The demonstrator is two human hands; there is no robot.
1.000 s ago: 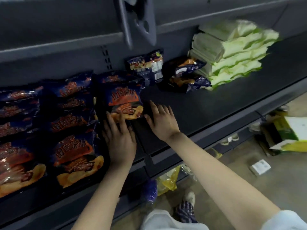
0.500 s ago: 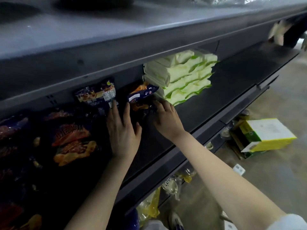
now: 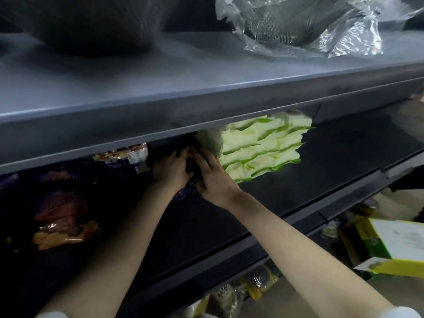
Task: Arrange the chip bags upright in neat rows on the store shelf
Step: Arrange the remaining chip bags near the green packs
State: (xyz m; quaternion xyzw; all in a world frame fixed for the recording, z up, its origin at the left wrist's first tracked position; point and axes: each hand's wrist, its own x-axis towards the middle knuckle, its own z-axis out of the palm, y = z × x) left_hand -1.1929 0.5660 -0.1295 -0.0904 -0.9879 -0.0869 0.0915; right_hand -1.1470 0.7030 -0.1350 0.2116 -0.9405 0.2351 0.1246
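Both my hands reach deep into the dark middle shelf (image 3: 286,198). My left hand (image 3: 171,168) and my right hand (image 3: 213,177) close from either side on a dark blue chip bag (image 3: 191,161), which shows only as a sliver between them. Left of it, another blue bag with a white label (image 3: 128,157) stands at the back. Blue and orange chip bags (image 3: 62,223) lie in rows on the shelf's left part, mostly in shadow. The upper shelf's edge hides the back of the shelf.
A stack of pale green packs (image 3: 263,148) sits just right of my hands. The upper shelf (image 3: 206,88) overhangs, with crumpled clear plastic (image 3: 309,24) on it. A yellow and green carton (image 3: 394,244) lies on the floor at right.
My head rose, so the upper shelf now fills the top of the view. Both hands moved from the front bags to the back and closed around the dark bag beside the green stack.
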